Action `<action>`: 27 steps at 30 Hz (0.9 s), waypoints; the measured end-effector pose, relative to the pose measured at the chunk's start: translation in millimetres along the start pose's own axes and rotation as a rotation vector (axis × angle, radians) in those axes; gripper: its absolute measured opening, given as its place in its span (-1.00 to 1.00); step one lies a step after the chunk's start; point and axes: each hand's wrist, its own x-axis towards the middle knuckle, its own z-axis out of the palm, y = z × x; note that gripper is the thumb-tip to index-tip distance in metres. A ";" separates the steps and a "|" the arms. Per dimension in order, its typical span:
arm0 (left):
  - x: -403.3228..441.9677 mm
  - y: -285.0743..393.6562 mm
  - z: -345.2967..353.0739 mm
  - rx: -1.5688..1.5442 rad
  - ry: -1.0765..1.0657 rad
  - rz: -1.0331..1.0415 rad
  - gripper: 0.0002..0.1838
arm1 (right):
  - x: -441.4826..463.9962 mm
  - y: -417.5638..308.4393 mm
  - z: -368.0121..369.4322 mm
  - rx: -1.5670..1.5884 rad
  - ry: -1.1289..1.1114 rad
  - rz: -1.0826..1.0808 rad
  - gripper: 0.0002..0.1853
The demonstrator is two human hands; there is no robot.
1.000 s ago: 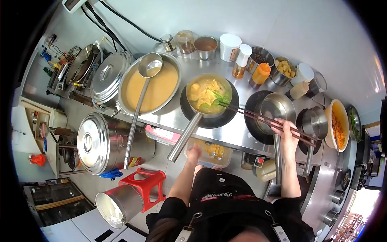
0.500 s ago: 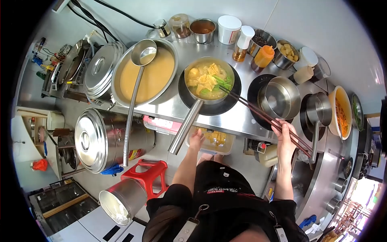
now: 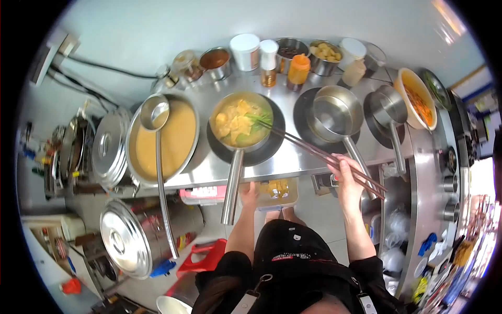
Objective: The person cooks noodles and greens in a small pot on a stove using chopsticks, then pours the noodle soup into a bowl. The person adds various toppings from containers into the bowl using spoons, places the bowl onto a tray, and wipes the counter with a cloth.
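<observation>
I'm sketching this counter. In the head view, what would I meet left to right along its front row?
Basin of tan liquid, pan of food, steel pan, smaller steel pan, tub of orange shreds.

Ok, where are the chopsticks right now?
In the head view, the chopsticks slant across the middle, from the right hand up and leftward to the greens in the filled pan.

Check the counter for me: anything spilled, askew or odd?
No clear spill shows around the cooking pan. The ladle stands out: its bowl is at the basin, but its long handle juts past the counter edge, where it might get knocked.
</observation>
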 end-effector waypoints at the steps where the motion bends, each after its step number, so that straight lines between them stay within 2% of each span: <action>1: -0.3 -0.7 -5.2 0.013 -0.009 0.016 -0.31 | -3.3 -1.5 4.0 0.055 0.009 -0.013 -0.77; 3: -0.5 -0.9 -24.0 0.212 -0.011 -0.040 -0.39 | -11.2 -0.1 8.4 0.105 0.021 -0.003 -0.72; 4: -0.4 -0.7 -32.7 0.335 -0.020 -0.091 -0.42 | -13.5 7.7 6.1 0.146 0.011 0.093 -0.70; 5: -12.1 0.3 -37.6 0.390 -0.076 -0.048 -0.59 | -14.9 19.2 0.1 0.189 0.021 0.178 -0.67; 6: 7.6 -14.4 -62.3 0.564 -0.213 -0.088 -0.61 | -20.6 27.6 -7.0 -0.425 -0.092 0.075 -0.65; 7: -1.6 -22.4 -70.5 0.589 -0.233 -0.065 -0.58 | -22.7 26.9 -10.3 -0.792 -0.145 -0.114 -0.68; 8: -10.0 -31.9 -79.9 0.497 -0.172 -0.122 -0.55 | -27.5 52.7 -11.2 -0.086 -0.009 0.149 -0.73; 9: -28.0 -32.0 -83.6 0.618 -0.119 -0.063 -0.53 | -34.4 55.0 -7.7 0.219 0.101 0.134 -0.76; 10: -35.6 -24.8 -86.5 0.833 -0.173 -0.152 -0.60 | -37.3 42.7 -8.6 0.373 0.117 0.180 -0.77; 11: -25.4 -19.7 -88.9 1.485 -0.670 0.243 -0.63 | -39.7 24.8 -11.4 0.531 0.106 0.220 -0.78; 12: -34.1 -18.4 -94.9 2.202 -0.878 0.723 -0.67 | -43.1 12.5 -20.1 0.636 0.073 0.176 -0.77; 13: -30.3 -27.2 -90.1 1.589 -0.928 0.181 -0.72 | -47.0 -2.2 -35.3 0.733 0.024 0.132 -0.76; 14: -37.4 -32.8 -79.2 0.950 -0.789 -0.256 -0.75 | -51.4 -19.2 -53.5 0.819 0.027 0.109 -0.77; 16: -47.4 -46.5 -35.8 1.250 -0.731 -0.239 -0.78 | -75.9 -57.4 -107.1 0.927 -0.002 0.023 -0.76; 18: -59.3 -68.9 36.8 1.502 -0.809 -0.130 -0.80 | -109.3 -89.1 -166.9 0.957 0.068 -0.135 -0.72; 20: -89.8 -104.1 130.3 1.614 -0.997 0.128 -0.83 | -154.2 -123.9 -235.6 0.927 0.186 -0.278 -0.69; 21: -111.2 -126.8 177.5 1.531 -1.183 0.355 -0.83 | -180.3 -136.0 -271.0 0.896 0.277 -0.326 -0.67; 22: -149.1 -151.3 231.9 1.416 -1.359 0.576 -0.84 | -206.2 -138.9 -310.1 0.893 0.307 -0.442 -0.66; 23: -238.6 -161.9 286.9 1.265 -1.460 0.645 -0.82 | -239.3 -152.1 -342.1 0.847 0.457 -0.503 -0.65; 25: -374.3 -210.0 372.8 1.246 -1.619 0.663 -0.81 | -309.3 -171.6 -408.6 0.858 0.654 -0.623 -0.64; 26: -448.2 -237.9 401.6 1.150 -1.734 0.587 -0.84 | -346.4 -184.7 -436.8 0.836 0.762 -0.705 -0.64; 27: -495.5 -287.3 425.8 1.031 -1.869 0.596 -0.84 | -383.0 -194.5 -464.2 0.864 0.875 -0.798 -0.61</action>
